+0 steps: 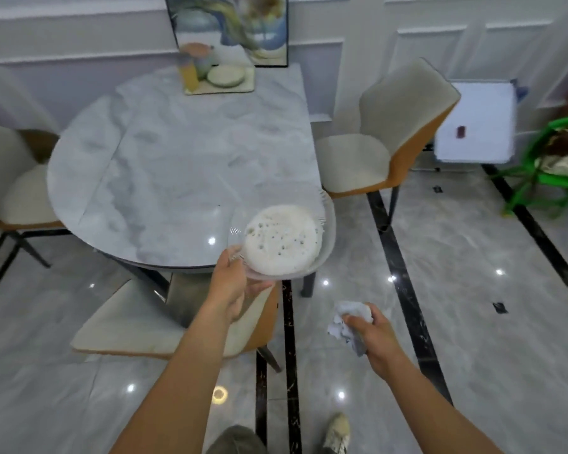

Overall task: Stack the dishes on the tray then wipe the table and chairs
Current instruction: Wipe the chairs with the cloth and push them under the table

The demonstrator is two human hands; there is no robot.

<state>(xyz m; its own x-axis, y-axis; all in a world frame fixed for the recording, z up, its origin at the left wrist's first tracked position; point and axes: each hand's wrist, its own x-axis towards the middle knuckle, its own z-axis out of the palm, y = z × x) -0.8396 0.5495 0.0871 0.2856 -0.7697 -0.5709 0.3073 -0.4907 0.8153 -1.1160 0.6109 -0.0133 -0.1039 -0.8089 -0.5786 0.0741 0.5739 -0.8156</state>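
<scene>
Holding a clear plate [327,229] with a white disc [281,244] on it, the left hand [232,286] pinches the rim over the near right edge of the table [177,158]. The right hand [374,335] curls its fingers round a crumpled cloth [351,317] above the floor [473,290]. A tray [219,90] with dishes [225,76] sits at the far end.

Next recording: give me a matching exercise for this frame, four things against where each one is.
Things:
1. glass plate
2. cloth
3. tray
4. green stand

Places:
A. at the far end of the table
B. gripped in the right hand
C. on the floor, far right
D. held in the left hand

Pairs: 1-D, 2-B, 3-A, 4-C
</scene>
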